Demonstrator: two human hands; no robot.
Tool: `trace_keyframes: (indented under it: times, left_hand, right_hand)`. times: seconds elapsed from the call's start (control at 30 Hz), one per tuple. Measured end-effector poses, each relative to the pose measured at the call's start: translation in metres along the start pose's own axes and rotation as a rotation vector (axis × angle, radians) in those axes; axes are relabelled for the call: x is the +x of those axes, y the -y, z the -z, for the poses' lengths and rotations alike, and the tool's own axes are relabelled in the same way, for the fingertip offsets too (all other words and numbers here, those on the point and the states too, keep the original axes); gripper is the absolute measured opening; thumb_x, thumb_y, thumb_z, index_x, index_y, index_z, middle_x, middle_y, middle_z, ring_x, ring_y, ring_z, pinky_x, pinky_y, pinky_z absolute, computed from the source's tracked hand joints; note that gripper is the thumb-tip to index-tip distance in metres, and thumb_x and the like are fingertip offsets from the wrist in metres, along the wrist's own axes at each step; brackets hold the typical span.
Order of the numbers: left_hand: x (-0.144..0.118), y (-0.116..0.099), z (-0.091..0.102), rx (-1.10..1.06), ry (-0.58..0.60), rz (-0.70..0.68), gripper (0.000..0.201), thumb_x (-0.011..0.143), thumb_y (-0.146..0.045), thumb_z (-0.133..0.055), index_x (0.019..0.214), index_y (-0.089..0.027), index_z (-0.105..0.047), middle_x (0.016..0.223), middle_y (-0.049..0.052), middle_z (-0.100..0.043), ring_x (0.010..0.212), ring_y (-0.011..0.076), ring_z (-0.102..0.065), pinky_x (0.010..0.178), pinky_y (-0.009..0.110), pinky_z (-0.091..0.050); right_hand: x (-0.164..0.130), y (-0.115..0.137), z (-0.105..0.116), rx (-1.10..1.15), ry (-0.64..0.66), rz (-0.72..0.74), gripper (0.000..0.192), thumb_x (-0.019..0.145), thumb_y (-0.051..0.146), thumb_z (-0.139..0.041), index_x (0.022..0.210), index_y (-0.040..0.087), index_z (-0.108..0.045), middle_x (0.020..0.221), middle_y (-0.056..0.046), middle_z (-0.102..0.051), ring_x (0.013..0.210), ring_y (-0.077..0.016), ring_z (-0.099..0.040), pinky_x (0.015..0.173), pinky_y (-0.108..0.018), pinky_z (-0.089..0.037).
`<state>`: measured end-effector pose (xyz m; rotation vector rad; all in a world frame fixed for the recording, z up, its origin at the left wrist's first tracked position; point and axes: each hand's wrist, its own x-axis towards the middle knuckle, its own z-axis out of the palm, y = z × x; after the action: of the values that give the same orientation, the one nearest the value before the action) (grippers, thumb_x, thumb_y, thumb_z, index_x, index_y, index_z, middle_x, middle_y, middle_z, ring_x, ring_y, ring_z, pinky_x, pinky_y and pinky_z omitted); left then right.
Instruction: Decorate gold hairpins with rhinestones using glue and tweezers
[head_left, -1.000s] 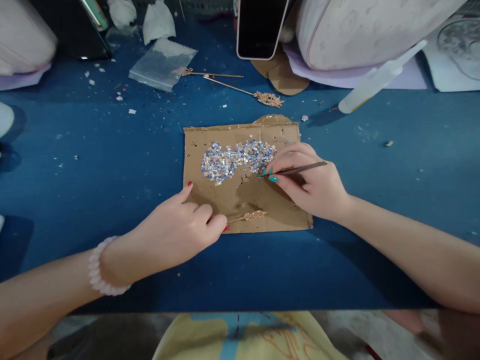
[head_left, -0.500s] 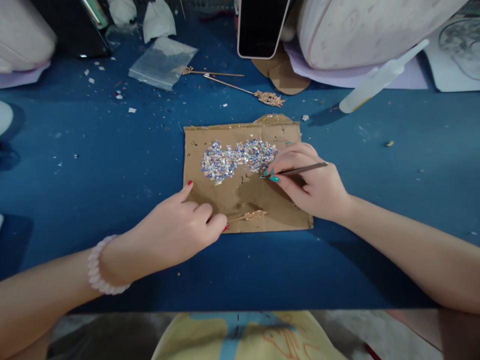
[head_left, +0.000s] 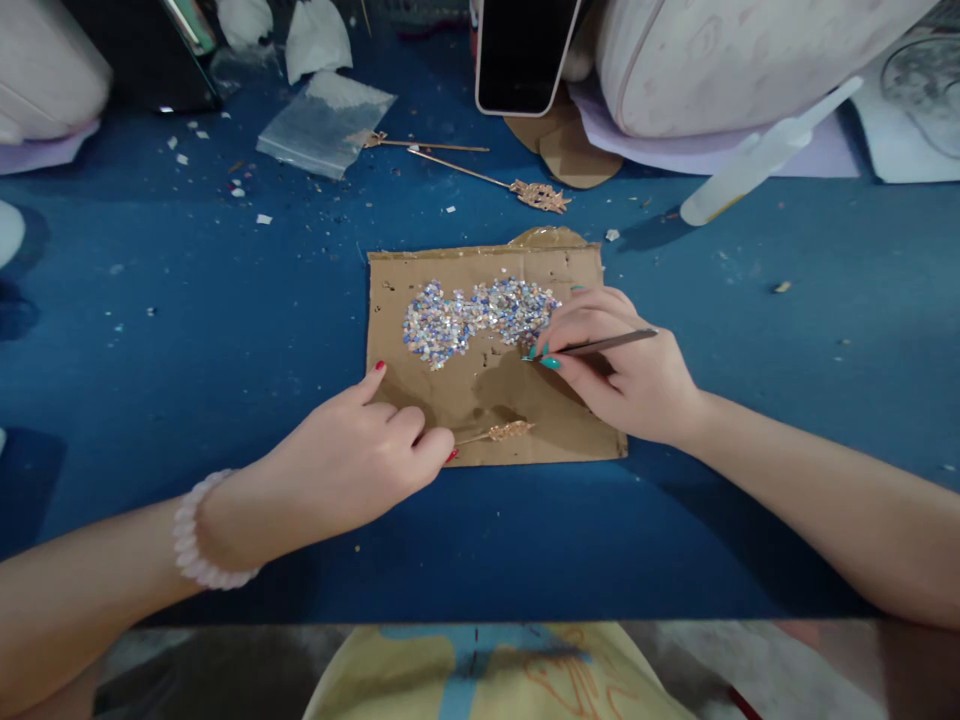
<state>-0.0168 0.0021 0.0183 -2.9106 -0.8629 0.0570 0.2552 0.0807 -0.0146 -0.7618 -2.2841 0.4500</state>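
A piece of brown cardboard point(head_left: 442, 405) lies on the blue table, with a spread of small shiny rhinestones point(head_left: 439, 325) in blue, silver and peach on its upper half. My right hand point(head_left: 619, 360) is closed around dark tweezers point(head_left: 611, 342), whose tip is low by the right lower edge of the stones. Whether the tip grips a stone is too small to tell. My left hand point(head_left: 367, 450) pinches the thin stem of a gold hairpin point(head_left: 511, 430) at the cardboard's near edge. Its index finger stretches onto the cardboard's left side, and its fingers hide the stem's end.
Beyond the cardboard lie two more gold hairpins point(head_left: 538, 195) point(head_left: 435, 145) and a clear plastic bag point(head_left: 326, 125). A phone point(head_left: 525, 55) stands at the back, beside a pale pouch point(head_left: 697, 65). A white squeeze bottle point(head_left: 742, 170) leans at the right. Scraps dot the table.
My right hand and the tweezers have shifted very slightly, the tip staying near the stones' right lower edge. My left hand keeps its place on the hairpin.
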Motion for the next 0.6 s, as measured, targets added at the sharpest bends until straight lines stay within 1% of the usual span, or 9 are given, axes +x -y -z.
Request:
trace_keyframes:
  times: [0.13,0.23,0.3,0.47,0.6]
  left_hand:
    - [0.0001,0.0002,-0.0013,0.001,-0.004,-0.001,0.03,0.096,-0.013,-0.047,0.067,-0.02,-0.051,0.056,-0.003,-0.053,0.047,0.0157,-0.055,0.087,0.057,-0.061]
    - [-0.0006,0.0002,-0.0024,0.004,-0.002,0.001,0.029,0.095,-0.012,-0.048,0.067,-0.02,-0.051,0.056,-0.003,-0.052,0.047,0.015,-0.055,0.089,0.056,-0.06]
    - [-0.0012,0.0003,-0.0026,0.009,0.002,0.0,0.027,0.093,-0.011,-0.049,0.067,-0.02,-0.051,0.056,-0.004,-0.052,0.047,0.0143,-0.054,0.089,0.056,-0.06]
    - [-0.0013,0.0006,-0.0018,0.017,0.008,-0.006,0.025,0.09,-0.009,-0.051,0.068,-0.019,-0.051,0.057,-0.004,-0.053,0.048,0.0141,-0.055,0.089,0.055,-0.061]
    - [-0.0015,0.0005,-0.0016,0.022,0.006,-0.008,0.025,0.09,-0.008,-0.05,0.068,-0.02,-0.05,0.056,-0.004,-0.053,0.048,0.0146,-0.055,0.088,0.055,-0.061]
  right_hand:
    - [-0.0004,0.0003,0.0004,0.033,-0.001,0.055,0.013,0.089,0.011,-0.056,0.091,0.024,-0.06,0.083,-0.003,-0.073,0.089,-0.022,-0.068,0.087,-0.047,-0.056]
    - [-0.0005,0.001,0.0017,0.056,0.045,0.076,0.011,0.09,0.013,-0.056,0.091,0.023,-0.06,0.084,-0.003,-0.073,0.087,-0.0211,-0.068,0.087,-0.046,-0.057]
    - [-0.0005,0.0013,0.0025,0.058,0.063,0.067,0.01,0.09,0.014,-0.055,0.09,0.024,-0.06,0.084,-0.002,-0.072,0.087,-0.0212,-0.068,0.087,-0.047,-0.057]
    - [-0.0016,0.0004,0.0029,0.057,0.001,0.029,0.013,0.089,0.014,-0.055,0.092,0.025,-0.06,0.086,-0.004,-0.071,0.092,-0.0225,-0.067,0.087,-0.046,-0.058]
    - [-0.0021,0.0,0.0031,0.052,0.003,0.005,0.014,0.089,0.013,-0.055,0.093,0.026,-0.061,0.087,-0.004,-0.071,0.092,-0.0233,-0.068,0.087,-0.046,-0.057]
